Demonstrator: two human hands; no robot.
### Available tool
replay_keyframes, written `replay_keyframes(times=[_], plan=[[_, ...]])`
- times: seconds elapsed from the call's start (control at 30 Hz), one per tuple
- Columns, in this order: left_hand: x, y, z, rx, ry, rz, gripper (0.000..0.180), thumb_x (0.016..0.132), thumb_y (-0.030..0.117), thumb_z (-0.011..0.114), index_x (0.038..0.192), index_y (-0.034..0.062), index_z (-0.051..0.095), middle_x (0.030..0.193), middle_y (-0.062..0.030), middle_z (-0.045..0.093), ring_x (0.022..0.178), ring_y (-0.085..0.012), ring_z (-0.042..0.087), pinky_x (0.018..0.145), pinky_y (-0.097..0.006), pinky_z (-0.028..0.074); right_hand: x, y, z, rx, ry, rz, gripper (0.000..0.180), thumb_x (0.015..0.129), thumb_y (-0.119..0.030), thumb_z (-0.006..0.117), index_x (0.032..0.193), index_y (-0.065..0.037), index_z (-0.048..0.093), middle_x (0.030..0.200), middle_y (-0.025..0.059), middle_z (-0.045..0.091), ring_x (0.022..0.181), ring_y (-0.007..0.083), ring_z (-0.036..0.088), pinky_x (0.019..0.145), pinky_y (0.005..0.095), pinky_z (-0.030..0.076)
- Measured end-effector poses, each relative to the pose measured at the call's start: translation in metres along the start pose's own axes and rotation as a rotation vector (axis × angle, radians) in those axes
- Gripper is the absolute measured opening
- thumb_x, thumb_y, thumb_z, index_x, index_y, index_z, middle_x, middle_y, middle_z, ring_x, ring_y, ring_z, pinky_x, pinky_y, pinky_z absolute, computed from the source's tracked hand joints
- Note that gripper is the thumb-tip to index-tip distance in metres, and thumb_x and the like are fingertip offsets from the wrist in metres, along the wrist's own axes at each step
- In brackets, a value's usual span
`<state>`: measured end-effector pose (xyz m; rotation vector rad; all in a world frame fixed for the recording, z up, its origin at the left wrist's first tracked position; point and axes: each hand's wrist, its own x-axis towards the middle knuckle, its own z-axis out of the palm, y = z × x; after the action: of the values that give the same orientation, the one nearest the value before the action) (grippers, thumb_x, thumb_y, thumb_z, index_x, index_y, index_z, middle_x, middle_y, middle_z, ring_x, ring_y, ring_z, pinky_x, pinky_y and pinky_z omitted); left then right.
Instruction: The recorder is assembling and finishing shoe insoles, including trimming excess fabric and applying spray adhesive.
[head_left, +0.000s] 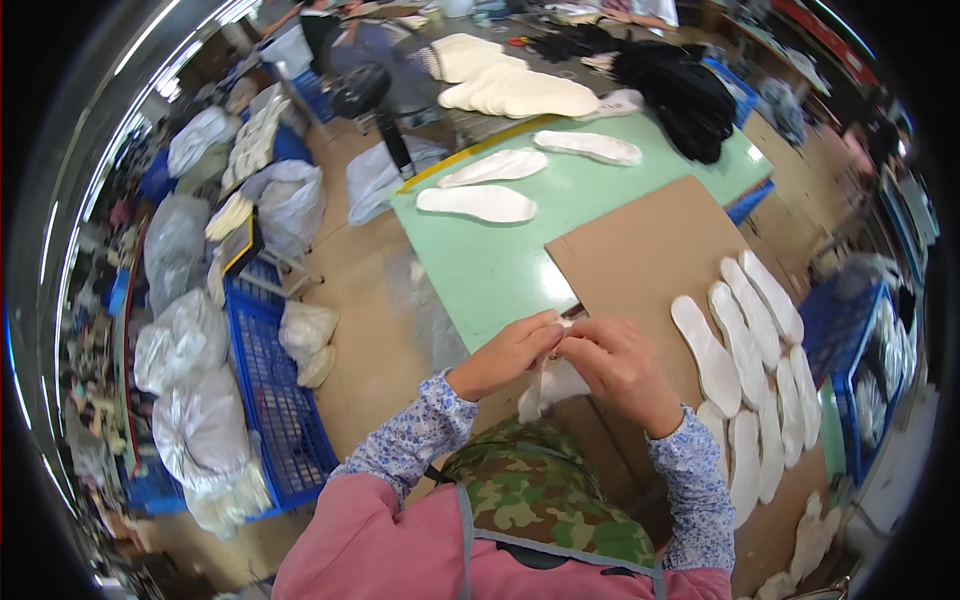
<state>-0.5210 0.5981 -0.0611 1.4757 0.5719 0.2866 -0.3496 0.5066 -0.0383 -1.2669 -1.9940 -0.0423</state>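
My left hand (508, 356) and my right hand (622, 372) meet in front of my camouflage apron, at the near edge of the green table (480, 270). The fingers of both are closed on a soft white piece (537, 398), which hangs down below them. Its shape is mostly hidden, so I cannot tell whether it is an insole. To the right, several white insoles (706, 355) lie in rows on a brown cardboard sheet (640, 240). Farther off, white insoles (476, 204) rest singly on the green top.
Stacked white insoles (520, 93) and a black fabric heap (680, 95) cover the table's far side. Blue crates (275, 400) with white bags (205, 420) stand left; another blue crate (850, 370) stands right. A black stool (362, 90) is beyond the table's left corner. Other people work farther back.
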Motion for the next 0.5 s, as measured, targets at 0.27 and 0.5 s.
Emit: replay_keyframes(times=[0.27,0.5], plan=[[-0.064,-0.017,-0.004,0.232,0.622,0.124,0.019,0.097,0.017,0.047,0.087,0.0009,0.050,0.068,-0.0078,0.045,0.065,-0.0141,0.046,0.060,-0.030,0.040,0.026,-0.004,0.060,0.297,0.016,-0.328,0.027,0.073,-0.003,0.061,0.099,-0.007,0.062,0.100,0.0066,0.061,0.080,0.0242,0.060,0.071,0.0338,0.047],[-0.100,-0.033,-0.013,-0.330,0.844,0.202,0.014,0.097,0.013,0.046,0.089,0.0023,0.051,0.077,0.0041,0.044,0.074,-0.0029,0.039,0.063,-0.022,0.037,0.042,-0.023,0.122,0.520,0.170,-0.402,0.030,0.066,-0.001,0.070,0.095,-0.004,0.063,0.097,0.0105,0.061,0.081,0.0279,0.061,0.071,0.0358,0.050]])
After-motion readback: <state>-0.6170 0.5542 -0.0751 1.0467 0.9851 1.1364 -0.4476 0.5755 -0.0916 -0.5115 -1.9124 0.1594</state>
